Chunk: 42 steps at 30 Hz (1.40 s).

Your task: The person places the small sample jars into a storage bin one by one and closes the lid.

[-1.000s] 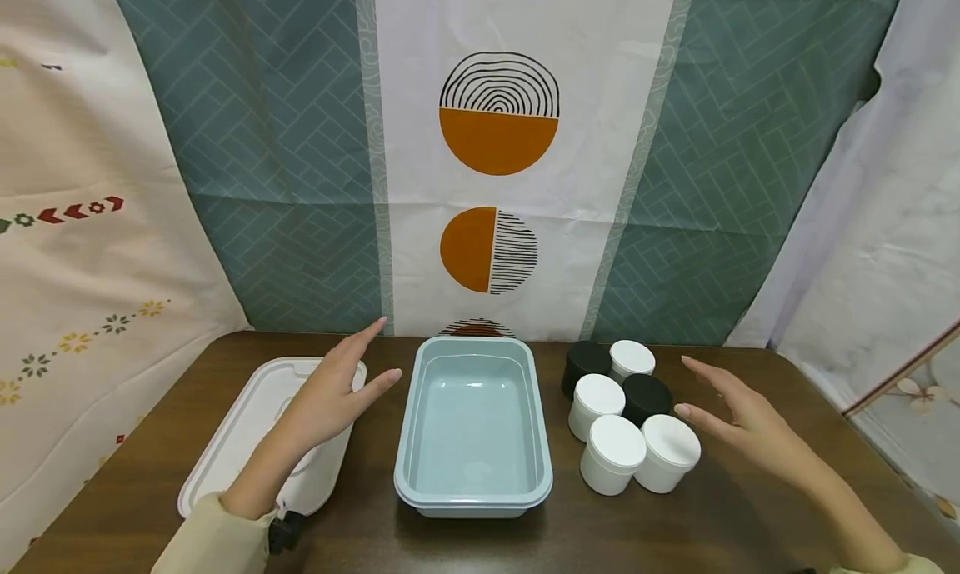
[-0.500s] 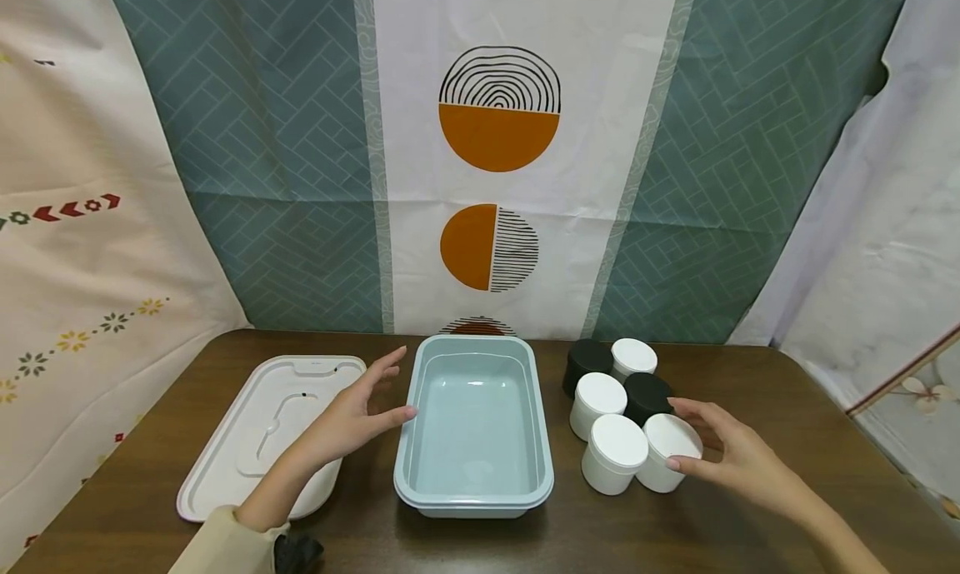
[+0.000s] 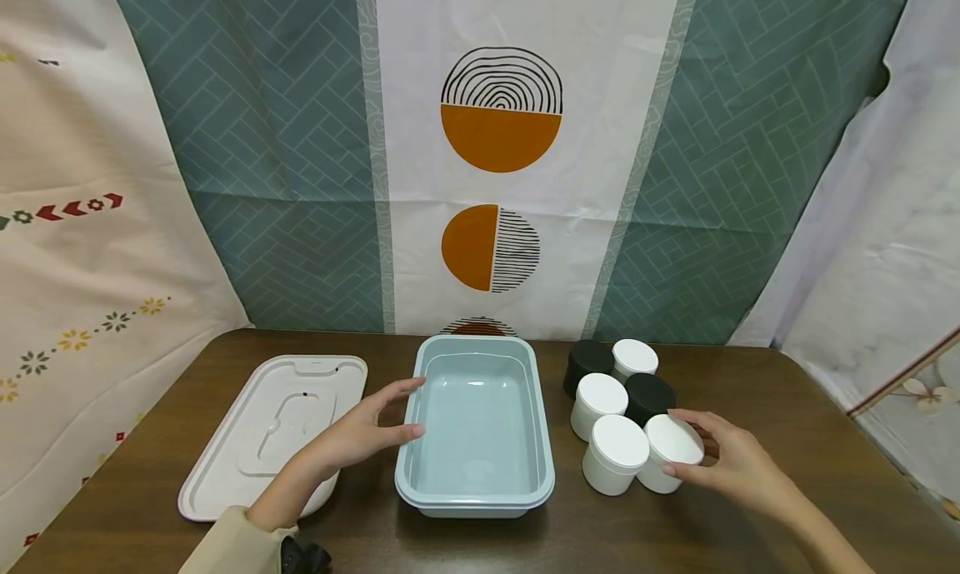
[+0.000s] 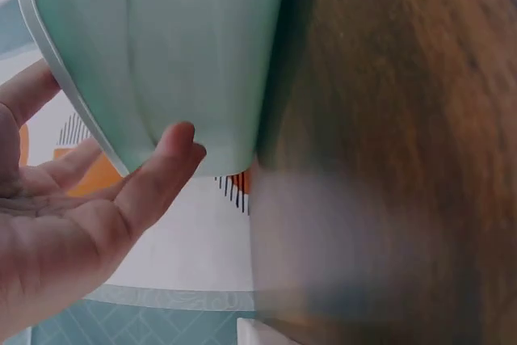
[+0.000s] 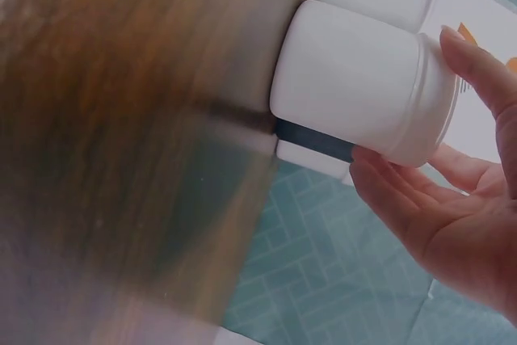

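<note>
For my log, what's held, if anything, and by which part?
Left hand: the pale blue tub, by its left rim. Right hand: the front right white jar, around its upper sides. How firmly, I can't tell.

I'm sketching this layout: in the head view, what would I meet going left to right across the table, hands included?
Flat white rectangular plastic lid, left hand, pale-blue rectangular plastic tub, left-front white cylindrical lidded jar, right-front white cylindrical lidded jar, right hand. Four jars behind overlap these, so are left out.
</note>
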{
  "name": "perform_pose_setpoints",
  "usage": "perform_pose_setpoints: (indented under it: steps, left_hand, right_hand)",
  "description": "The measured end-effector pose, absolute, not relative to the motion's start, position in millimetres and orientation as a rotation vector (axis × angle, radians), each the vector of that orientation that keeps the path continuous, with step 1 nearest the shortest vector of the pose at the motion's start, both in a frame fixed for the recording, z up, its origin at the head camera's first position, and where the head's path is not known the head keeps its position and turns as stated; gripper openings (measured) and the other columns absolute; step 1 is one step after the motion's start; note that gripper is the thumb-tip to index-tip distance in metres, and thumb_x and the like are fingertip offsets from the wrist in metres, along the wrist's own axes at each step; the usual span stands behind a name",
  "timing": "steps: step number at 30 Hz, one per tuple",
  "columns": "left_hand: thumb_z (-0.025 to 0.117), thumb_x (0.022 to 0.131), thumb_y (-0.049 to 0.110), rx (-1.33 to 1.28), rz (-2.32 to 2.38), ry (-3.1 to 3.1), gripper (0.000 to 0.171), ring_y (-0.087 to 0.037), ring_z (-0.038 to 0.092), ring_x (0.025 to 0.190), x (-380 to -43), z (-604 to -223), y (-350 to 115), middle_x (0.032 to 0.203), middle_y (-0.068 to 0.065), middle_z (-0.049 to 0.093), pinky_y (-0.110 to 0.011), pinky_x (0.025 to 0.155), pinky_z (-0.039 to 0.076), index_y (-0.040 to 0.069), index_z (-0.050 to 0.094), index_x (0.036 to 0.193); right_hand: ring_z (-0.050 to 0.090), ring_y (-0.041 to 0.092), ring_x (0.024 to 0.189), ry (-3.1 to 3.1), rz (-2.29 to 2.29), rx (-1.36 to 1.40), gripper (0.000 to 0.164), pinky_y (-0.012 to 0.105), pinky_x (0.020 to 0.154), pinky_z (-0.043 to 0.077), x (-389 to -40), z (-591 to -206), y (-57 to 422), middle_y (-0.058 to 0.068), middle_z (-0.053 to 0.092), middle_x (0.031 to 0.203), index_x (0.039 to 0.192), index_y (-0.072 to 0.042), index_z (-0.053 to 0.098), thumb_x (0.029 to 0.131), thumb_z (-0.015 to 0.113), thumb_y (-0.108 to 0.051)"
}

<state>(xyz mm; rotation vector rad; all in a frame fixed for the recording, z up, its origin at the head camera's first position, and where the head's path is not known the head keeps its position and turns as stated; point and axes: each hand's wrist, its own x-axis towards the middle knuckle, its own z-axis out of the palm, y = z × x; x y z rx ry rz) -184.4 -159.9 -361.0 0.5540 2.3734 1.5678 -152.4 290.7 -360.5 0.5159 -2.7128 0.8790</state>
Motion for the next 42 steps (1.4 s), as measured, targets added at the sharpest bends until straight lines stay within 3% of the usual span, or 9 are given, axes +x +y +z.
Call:
perform_pose_setpoints:
  steps: [6, 11, 13, 19, 22, 33, 42]
  left_hand:
    - [0.064, 0.086, 0.024, 0.519, 1.637, 2.246, 0.067, -0.039, 0.038, 0.123, -185.7, -364.9, -159.4, 0.138, -0.024, 0.033, -0.042, 0.087, 0.047, 0.005, 0.030, 0.140]
    - [0.064, 0.086, 0.022, 0.466, 1.676, 2.219, 0.067, -0.039, 0.038, 0.123, -186.2, -366.5, -157.4, 0.138, -0.025, 0.031, -0.041, 0.086, 0.047, 0.005, 0.030, 0.140]
    - [0.064, 0.085, 0.021, 0.444, 1.700, 2.204, 0.066, -0.039, 0.039, 0.121, -185.9, -366.8, -156.1, 0.137, -0.025, 0.031, -0.041, 0.085, 0.048, 0.004, 0.031, 0.140]
    - [0.064, 0.086, 0.016, 0.402, 1.785, 2.146, 0.065, -0.039, 0.043, 0.118, -183.8, -368.5, -151.8, 0.136, -0.027, 0.030, -0.040, 0.082, 0.050, 0.002, 0.030, 0.140]
    - [0.063, 0.086, 0.016, 0.388, 1.805, 2.136, 0.065, -0.038, 0.043, 0.118, -182.5, -369.0, -150.0, 0.136, -0.027, 0.029, -0.040, 0.083, 0.049, 0.003, 0.029, 0.140]
    - [0.064, 0.085, 0.015, 0.361, 1.814, 2.140, 0.065, -0.040, 0.042, 0.118, -181.7, -367.6, -149.3, 0.136, -0.027, 0.030, -0.042, 0.082, 0.049, 0.005, 0.030, 0.140]
    - [0.063, 0.086, 0.013, 0.383, 1.798, 2.147, 0.063, -0.041, 0.042, 0.118, -184.2, -367.1, -149.4, 0.135, -0.028, 0.030, -0.042, 0.082, 0.049, 0.003, 0.031, 0.139]
  right_hand:
    - [0.058, -0.002, 0.078, -2.717, 0.909, 0.480, 0.061, 0.021, 0.059, 0.051, -148.4, -355.3, 290.8, 0.020, 0.061, 0.106, 0.112, 0.002, 0.059, 0.060, 0.085, -0.018]
    - [0.058, -0.005, 0.079, -2.683, 0.909, 0.501, 0.060, 0.018, 0.059, 0.051, -144.2, -345.4, 293.6, 0.020, 0.062, 0.105, 0.112, 0.002, 0.060, 0.060, 0.084, -0.017]
    - [0.057, -0.006, 0.080, -2.665, 0.891, 0.506, 0.059, 0.016, 0.060, 0.050, -142.1, -340.6, 296.0, 0.013, 0.064, 0.105, 0.112, 0.000, 0.061, 0.060, 0.085, -0.017]
    - [0.056, -0.009, 0.084, -2.575, 0.905, 0.518, 0.058, 0.008, 0.066, 0.046, -136.3, -320.5, 304.0, -0.024, 0.055, 0.106, 0.112, 0.000, 0.061, 0.060, 0.084, -0.010]
    - [0.054, -0.011, 0.088, -2.542, 0.920, 0.528, 0.059, 0.006, 0.070, 0.044, -134.2, -309.0, 303.4, -0.028, 0.052, 0.107, 0.114, 0.000, 0.060, 0.061, 0.083, -0.007]
    - [0.055, -0.005, 0.096, -2.436, 1.038, 0.656, 0.060, 0.008, 0.076, 0.044, -138.8, -282.3, 271.7, -0.016, 0.058, 0.112, 0.117, -0.002, 0.060, 0.061, 0.080, 0.004]
    - [0.057, 0.002, 0.092, -2.378, 1.142, 0.781, 0.057, 0.013, 0.071, 0.048, -150.7, -273.2, 233.2, -0.009, 0.059, 0.112, 0.116, 0.001, 0.059, 0.063, 0.079, 0.003]
